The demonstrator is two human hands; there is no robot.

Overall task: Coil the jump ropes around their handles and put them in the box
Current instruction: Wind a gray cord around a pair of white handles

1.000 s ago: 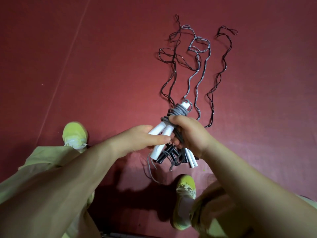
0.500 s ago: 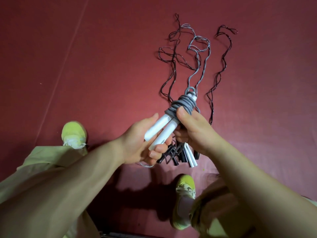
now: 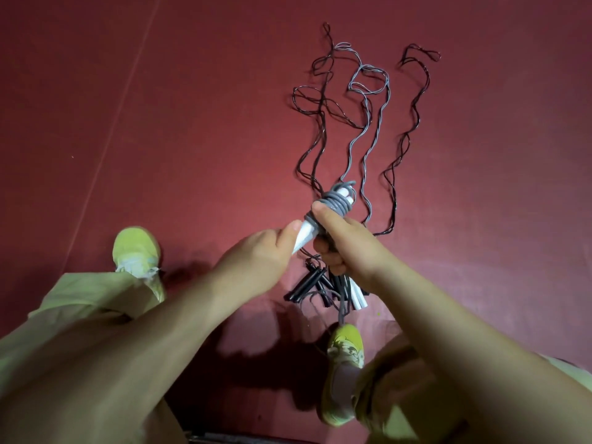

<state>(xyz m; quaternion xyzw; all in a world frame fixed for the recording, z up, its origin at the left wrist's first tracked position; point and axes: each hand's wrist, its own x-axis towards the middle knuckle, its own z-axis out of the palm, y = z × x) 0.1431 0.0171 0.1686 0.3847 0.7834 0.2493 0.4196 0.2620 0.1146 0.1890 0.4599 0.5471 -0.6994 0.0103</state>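
right hand [image 3: 349,248]: we grip the white handles [image 3: 306,237] at the wrap, thumb pinning the grey coil [image 3: 336,201].
left hand [image 3: 256,261]: fingers curled round the handles' near end.
step: mid-coil on the grey jump rope [image 3: 368,123]; we judge only a few turns on.
next: feed slack, keep the thumb on the coil.
floor: dark jump ropes [image 3: 320,129] uncoiled, black handles [image 3: 304,286] under our hands.
box: not visible.

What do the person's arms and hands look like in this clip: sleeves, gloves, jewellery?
Both forearms are bare to the frame edge, with no sleeves in view. The left hand and right hand wear no gloves, and no rings, watch or bands show.
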